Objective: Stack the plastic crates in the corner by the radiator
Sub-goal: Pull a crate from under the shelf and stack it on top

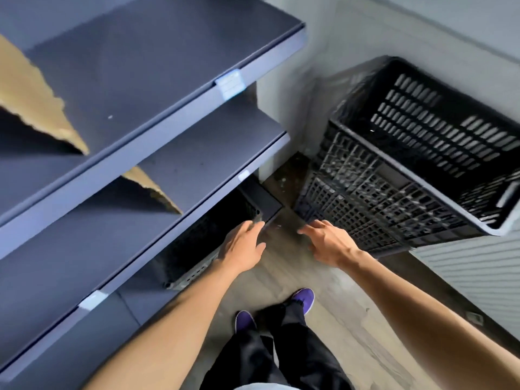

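Now, from the head camera, both my hands are stretched forward and down, close to each other but apart. My left hand (243,244) is relaxed, with the fingers nearly straight. Its fingertips are at the corner of a black crate (202,237) that lies under the lowest shelf (197,164), just to the left of this hand. The picture is blurred there, so I cannot tell if the fingertips really touch the corner. My right hand (327,244) is spread, palm down, and it holds nothing.

Just beyond and to the right of my right hand stands the stack of black plastic crates. The lower crate (365,209) is on the floor (323,291), very near my right fingers, and the upper crate (422,116) sits on it, a little tilted, with its open side up. The stack stands in the corner against the grey wall, and the white ribbed radiator (478,277) is just beside it, to the right of my right arm.

Above my left hand are the blue-grey shelves, with torn cardboard (36,108) on them. Below my hands I see my purple shoes (304,295).
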Motion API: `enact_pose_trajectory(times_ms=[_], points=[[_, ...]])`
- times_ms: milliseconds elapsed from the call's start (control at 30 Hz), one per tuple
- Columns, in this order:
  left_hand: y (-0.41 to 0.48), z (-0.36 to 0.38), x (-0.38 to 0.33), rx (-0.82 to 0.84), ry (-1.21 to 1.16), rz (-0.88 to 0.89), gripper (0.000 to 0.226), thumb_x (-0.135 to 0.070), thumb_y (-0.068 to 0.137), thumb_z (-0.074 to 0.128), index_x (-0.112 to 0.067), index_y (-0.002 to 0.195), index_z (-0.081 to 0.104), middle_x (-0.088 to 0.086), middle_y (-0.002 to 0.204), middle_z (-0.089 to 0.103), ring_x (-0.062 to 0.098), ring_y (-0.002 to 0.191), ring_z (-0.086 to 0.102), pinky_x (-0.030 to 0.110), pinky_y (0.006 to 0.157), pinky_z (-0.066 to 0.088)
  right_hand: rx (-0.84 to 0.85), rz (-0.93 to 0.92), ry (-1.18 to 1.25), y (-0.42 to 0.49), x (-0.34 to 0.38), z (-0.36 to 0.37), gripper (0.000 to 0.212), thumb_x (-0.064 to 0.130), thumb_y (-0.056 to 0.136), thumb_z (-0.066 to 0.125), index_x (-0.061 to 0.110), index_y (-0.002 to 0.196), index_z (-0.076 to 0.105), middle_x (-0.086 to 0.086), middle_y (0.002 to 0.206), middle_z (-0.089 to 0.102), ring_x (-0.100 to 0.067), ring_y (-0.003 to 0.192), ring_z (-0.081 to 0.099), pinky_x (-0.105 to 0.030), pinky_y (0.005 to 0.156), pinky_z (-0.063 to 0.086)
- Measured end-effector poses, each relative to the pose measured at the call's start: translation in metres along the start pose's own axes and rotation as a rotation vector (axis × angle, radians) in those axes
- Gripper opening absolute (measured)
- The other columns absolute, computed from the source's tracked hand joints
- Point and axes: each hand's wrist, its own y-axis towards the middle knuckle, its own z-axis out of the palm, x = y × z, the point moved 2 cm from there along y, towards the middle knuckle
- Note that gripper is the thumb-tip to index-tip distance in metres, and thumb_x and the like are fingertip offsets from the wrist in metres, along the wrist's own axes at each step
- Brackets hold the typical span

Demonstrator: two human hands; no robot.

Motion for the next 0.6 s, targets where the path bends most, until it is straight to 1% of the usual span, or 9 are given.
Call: enact_pose_trajectory(times_ms=[167, 267, 433, 500, 600], points=[[-0.037, 0.010, 0.059, -0.047, -0.056, -0.142, 0.057, -0.031, 0.096, 0.055, -0.024, 0.149, 0.035, 0.002, 0.146, 0.040, 0.023, 0.133, 0.041, 0.035, 0.105, 0.038, 0.054, -0.128, 0.006, 0.017, 0.054, 0.031, 0.051, 0.022, 0.089, 0.054, 0.031, 0.139, 0.049, 0.001, 0.136, 0.052, -0.023, 0.127, 0.048, -0.035, 0.090, 0.052], [-0.055, 0.029, 0.089, -0.044, -0.065, -0.227, 0.059, -0.034, 0.094, 0.057, -0.025, 0.149, 0.036, 0.003, 0.144, 0.044, 0.023, 0.133, 0.041, 0.036, 0.107, 0.037, 0.126, -0.180, 0.002, 0.028, 0.075, 0.053, 0.051, 0.025, 0.090, 0.058, 0.030, 0.139, 0.048, 0.002, 0.140, 0.050, -0.022, 0.130, 0.046, -0.034, 0.095, 0.050], [-0.056, 0.065, 0.121, -0.020, -0.047, -0.313, 0.061, -0.034, 0.094, 0.056, -0.021, 0.149, 0.034, 0.004, 0.146, 0.044, 0.023, 0.134, 0.040, 0.035, 0.108, 0.036, 0.194, -0.235, -0.005, 0.062, 0.080, 0.081, 0.052, 0.028, 0.091, 0.058, 0.030, 0.142, 0.045, 0.002, 0.142, 0.049, -0.021, 0.132, 0.044, -0.034, 0.098, 0.047], [-0.052, 0.080, 0.130, -0.009, -0.065, -0.357, 0.061, -0.034, 0.095, 0.054, -0.022, 0.150, 0.032, 0.003, 0.148, 0.041, 0.023, 0.136, 0.038, 0.036, 0.108, 0.035, 0.203, -0.236, -0.003, 0.077, 0.077, 0.091, 0.052, 0.029, 0.092, 0.058, 0.030, 0.142, 0.045, 0.000, 0.142, 0.050, -0.022, 0.132, 0.044, -0.034, 0.099, 0.045], [-0.043, 0.104, 0.139, 0.016, -0.088, -0.412, 0.061, -0.035, 0.095, 0.053, -0.023, 0.150, 0.032, 0.003, 0.147, 0.042, 0.024, 0.135, 0.039, 0.039, 0.108, 0.036, 0.226, -0.232, 0.007, 0.100, 0.068, 0.110, 0.053, 0.029, 0.091, 0.060, 0.029, 0.142, 0.046, -0.002, 0.141, 0.051, -0.024, 0.131, 0.045, -0.035, 0.098, 0.044]])
